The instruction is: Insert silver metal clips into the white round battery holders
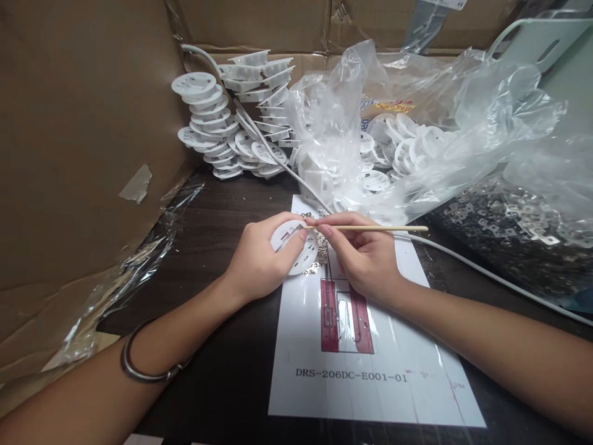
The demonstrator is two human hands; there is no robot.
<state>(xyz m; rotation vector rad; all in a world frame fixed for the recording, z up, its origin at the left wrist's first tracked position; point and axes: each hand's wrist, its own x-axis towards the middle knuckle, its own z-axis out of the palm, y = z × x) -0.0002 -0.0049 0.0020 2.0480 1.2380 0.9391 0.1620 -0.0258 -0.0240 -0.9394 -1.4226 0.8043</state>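
A round white plastic disc (pixel 304 256) with slots is held in my left hand (pixel 262 256), the thumb lying across its face. My right hand (pixel 365 253) pinches a thin wooden stick (pixel 393 228), whose left end reaches the disc near my left thumb. Small metal pieces (pixel 320 247) lie in a pile under and beside the disc, on a white printed sheet (pixel 296 334) with a red and black drawing. Whether a metal piece sits at the stick's tip is too small to tell.
Stacked white discs (pixel 208 117) stand at the back left. Clear plastic bags (pixel 343 105) hold more discs at the back and metal parts (pixel 519 228) at the right. A grey cable (pixel 463 256) crosses the dark table (pixel 222 216). Cardboard (pixel 88 93) rises at the left.
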